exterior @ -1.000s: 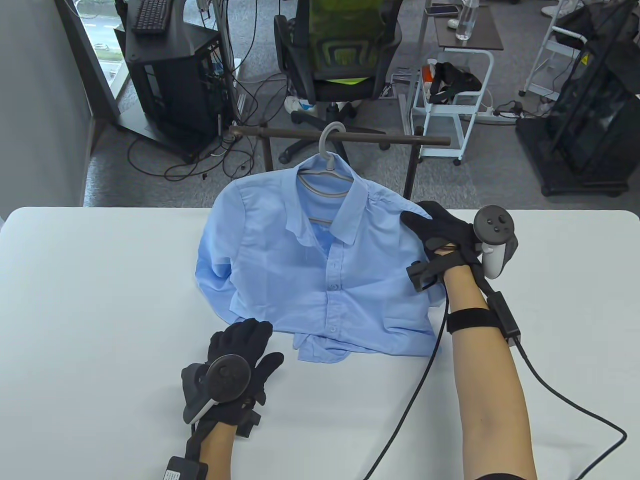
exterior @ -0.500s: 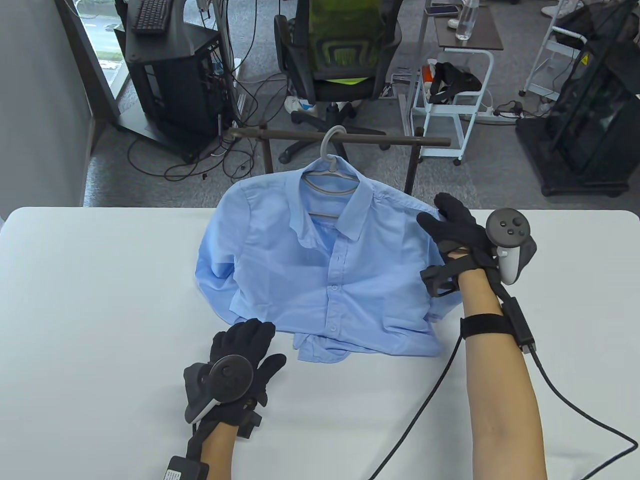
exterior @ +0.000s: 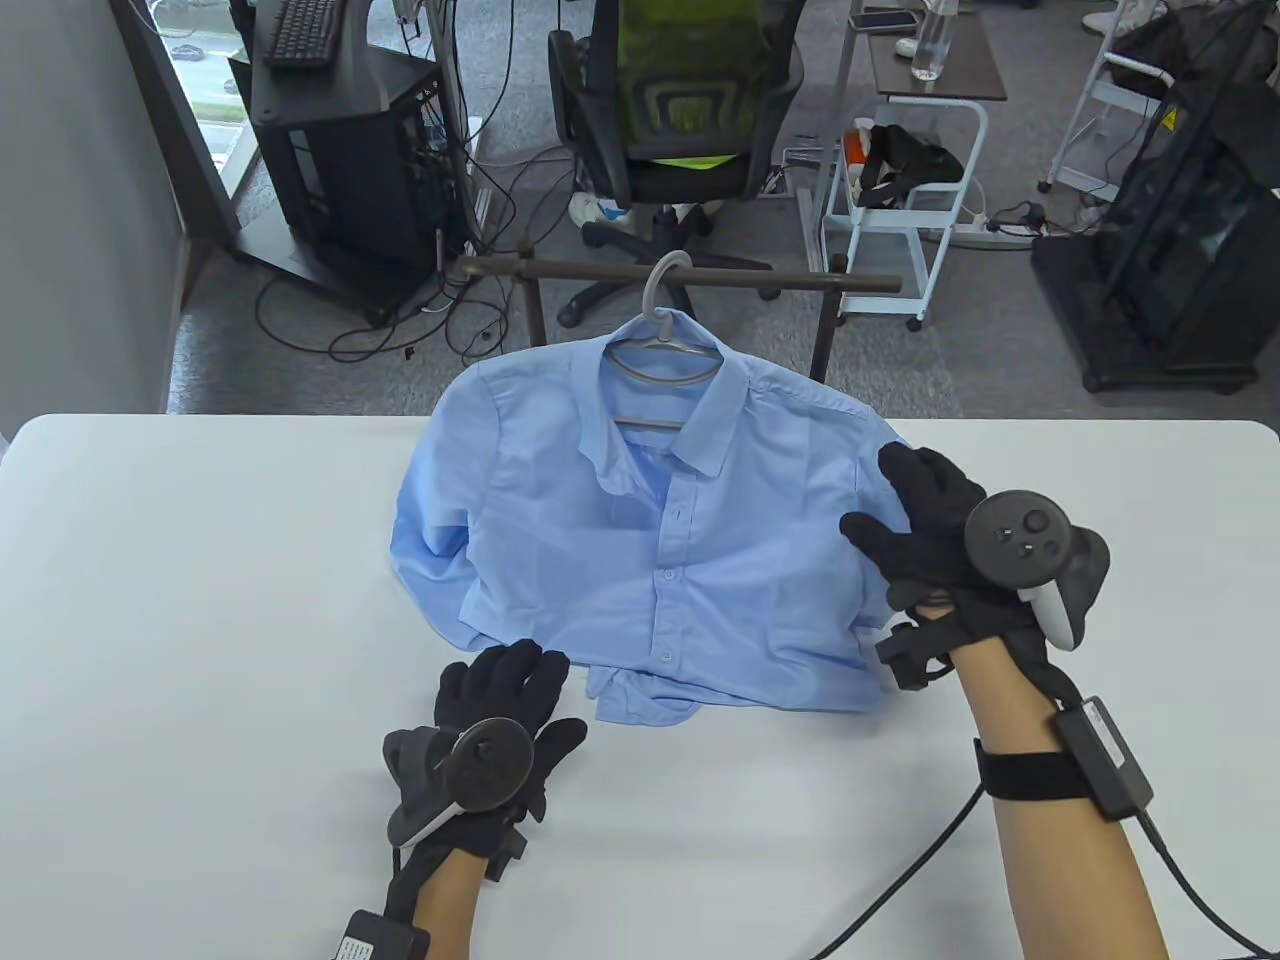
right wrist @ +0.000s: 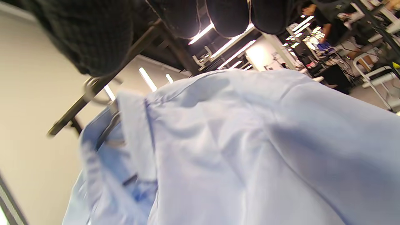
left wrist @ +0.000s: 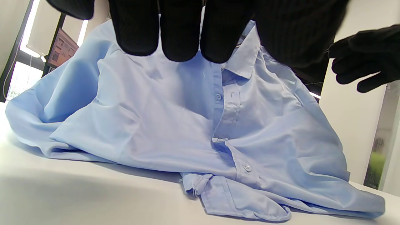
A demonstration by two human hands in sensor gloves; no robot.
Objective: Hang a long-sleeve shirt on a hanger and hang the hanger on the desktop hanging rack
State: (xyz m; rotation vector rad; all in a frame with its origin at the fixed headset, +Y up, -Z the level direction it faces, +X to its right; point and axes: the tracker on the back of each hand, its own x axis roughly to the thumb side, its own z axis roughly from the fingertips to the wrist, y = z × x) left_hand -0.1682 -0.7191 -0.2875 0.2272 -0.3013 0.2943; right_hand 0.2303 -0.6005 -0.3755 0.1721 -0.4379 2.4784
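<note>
A light blue long-sleeve shirt [exterior: 640, 520] hangs on a grey hanger [exterior: 660, 345] whose hook sits over the dark bar of the desktop rack [exterior: 780, 282]. The shirt's lower part lies bunched on the white table [exterior: 200, 600]. My right hand [exterior: 925, 520] hovers with relaxed fingers by the shirt's right shoulder and sleeve, holding nothing. My left hand [exterior: 505, 700] rests on the table just in front of the shirt's hem, fingers straight. The left wrist view has the shirt [left wrist: 200, 125] below my fingertips [left wrist: 184, 37]. In the right wrist view the shirt [right wrist: 250, 150] fills the view beneath the rack bar [right wrist: 103, 81].
Behind the table stand an office chair [exterior: 680, 120], a black computer cabinet [exterior: 340, 150], a white cart [exterior: 900, 190] and a black stand [exterior: 1170, 230]. A black cable [exterior: 880, 900] trails from my right wrist across the table.
My right hand let go of the shirt's right shoulder and drew back toward me, lower along the sleeve. The left hand shifted slightly right. The shirt stays hanging.
</note>
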